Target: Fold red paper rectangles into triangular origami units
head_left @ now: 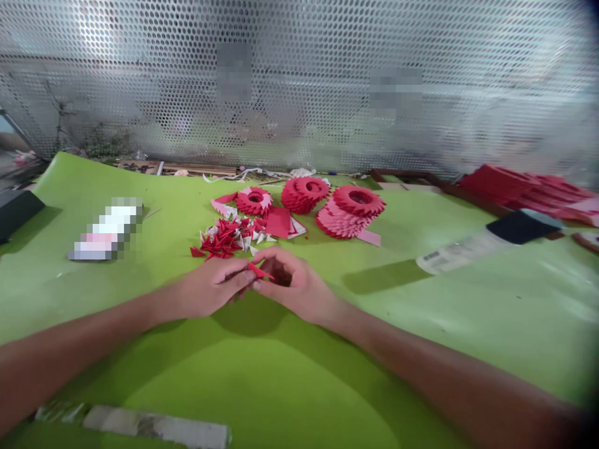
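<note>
Between my two hands is a small red folded paper piece (260, 272), held just above the green table cover. My left hand (213, 287) pinches it between thumb and fingers. On its other side, the curled fingers and thumb of my right hand (296, 284) close in at the piece's end. Just beyond lies a pile of red and white folded paper triangles (224, 238). Behind the pile are a small red and pink paper ring (254, 201), a red paper ring stack (304, 194) and a taller red and pink one (352, 212).
Red paper sheets (279, 222) lie beside the pile. A blurred-out phone-like object (108, 229) rests at left, near a dark box (19, 213). At right are a clear dark-capped bottle (486, 242) and red paper stacks (524, 190). A perforated metal screen (299, 81) stands behind.
</note>
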The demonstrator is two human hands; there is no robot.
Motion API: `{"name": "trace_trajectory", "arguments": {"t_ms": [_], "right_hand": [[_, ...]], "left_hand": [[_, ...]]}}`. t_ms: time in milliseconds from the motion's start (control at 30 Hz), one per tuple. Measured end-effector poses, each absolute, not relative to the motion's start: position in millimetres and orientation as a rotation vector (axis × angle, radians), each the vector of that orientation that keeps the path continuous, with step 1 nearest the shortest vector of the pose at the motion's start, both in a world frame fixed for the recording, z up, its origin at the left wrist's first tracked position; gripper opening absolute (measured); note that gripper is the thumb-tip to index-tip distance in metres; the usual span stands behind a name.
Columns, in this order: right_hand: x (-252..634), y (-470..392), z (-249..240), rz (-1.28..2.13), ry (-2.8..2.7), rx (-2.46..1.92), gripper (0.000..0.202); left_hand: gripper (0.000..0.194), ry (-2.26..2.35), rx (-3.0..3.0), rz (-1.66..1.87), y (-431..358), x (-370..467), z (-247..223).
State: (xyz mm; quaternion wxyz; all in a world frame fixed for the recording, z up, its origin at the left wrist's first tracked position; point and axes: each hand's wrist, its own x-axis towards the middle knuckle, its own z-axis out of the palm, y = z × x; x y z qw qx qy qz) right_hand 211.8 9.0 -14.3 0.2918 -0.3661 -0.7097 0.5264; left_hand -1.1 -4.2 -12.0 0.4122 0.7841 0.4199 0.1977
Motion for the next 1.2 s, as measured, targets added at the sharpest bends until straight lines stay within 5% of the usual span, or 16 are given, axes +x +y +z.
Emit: {"name": "trace_trajectory", "arguments": {"t_ms": [1200], "right_hand": [[211, 5, -13, 1.070, -2.160, -1.088, 0.028]], "left_hand": [[0.031, 1.103, 2.156, 0.177, 9, -9, 1]]}}
